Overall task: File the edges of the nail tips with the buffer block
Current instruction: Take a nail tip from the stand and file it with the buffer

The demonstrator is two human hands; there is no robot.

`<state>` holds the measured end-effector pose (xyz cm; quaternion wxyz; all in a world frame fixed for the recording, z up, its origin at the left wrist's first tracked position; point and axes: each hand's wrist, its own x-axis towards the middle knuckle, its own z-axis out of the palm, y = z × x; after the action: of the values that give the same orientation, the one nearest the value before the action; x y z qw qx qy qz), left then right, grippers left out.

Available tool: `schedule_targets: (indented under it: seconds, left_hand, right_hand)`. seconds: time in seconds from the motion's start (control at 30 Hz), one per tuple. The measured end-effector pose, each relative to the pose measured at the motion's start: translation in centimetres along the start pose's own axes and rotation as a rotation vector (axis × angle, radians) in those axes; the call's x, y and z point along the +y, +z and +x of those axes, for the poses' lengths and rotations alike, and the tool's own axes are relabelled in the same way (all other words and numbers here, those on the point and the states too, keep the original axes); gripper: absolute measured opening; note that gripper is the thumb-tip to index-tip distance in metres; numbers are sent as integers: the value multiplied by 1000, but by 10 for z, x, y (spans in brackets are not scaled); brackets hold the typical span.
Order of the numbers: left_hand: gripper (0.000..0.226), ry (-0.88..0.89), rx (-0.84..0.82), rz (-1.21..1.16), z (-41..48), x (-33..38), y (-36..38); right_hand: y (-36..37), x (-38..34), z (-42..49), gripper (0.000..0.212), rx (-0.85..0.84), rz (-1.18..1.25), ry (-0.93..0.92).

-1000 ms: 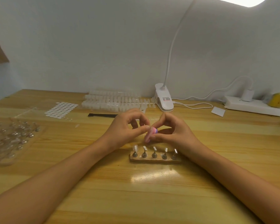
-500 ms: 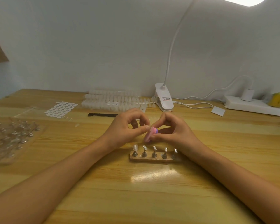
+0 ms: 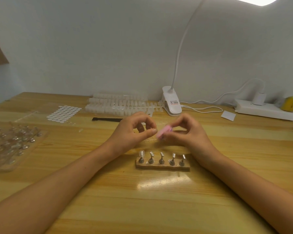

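My right hand (image 3: 186,134) pinches a small pink buffer block (image 3: 163,132) between thumb and fingers, above the table's middle. My left hand (image 3: 134,132) faces it, thumb and forefinger pinched together right against the block's left end; a clear nail tip there is too small to make out. In front of both hands lies a wooden holder (image 3: 162,166) with several metal stands; the leftmost stand carries a clear nail tip (image 3: 141,153).
Strips of clear nail tips (image 3: 118,105) and a white sticker sheet (image 3: 63,114) lie at the back, with a black file (image 3: 107,119) before them. A clip lamp (image 3: 172,103), power strip (image 3: 265,112) and cable stand at back right. A tray of spare stands (image 3: 12,144) sits at left.
Both hands stay in nearly the same place. The pink block has shifted slightly in my right hand against my left fingertips.
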<state>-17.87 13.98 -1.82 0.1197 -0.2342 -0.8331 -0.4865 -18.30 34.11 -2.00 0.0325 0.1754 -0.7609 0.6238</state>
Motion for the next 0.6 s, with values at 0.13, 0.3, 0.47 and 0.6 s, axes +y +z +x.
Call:
schedule_targets:
  seconds: [0.13,0.3,0.47,0.6]
  left_hand:
    - [4,14,-6,14,0,1,0]
    - [5,27,0,18,0,1,0]
    - [11,13,-45,45,-1,2,2]
    - [8,-52,-21,-12,-1,1,-1]
  right_hand:
    - [3,0,-2,33,-31,-13,-46]
    - [3,1,-2,34,-93,-26,-21]
    - [-5,1,0,27,110,113,1]
    - [-12,3,-1,36,-71,-11,-21]
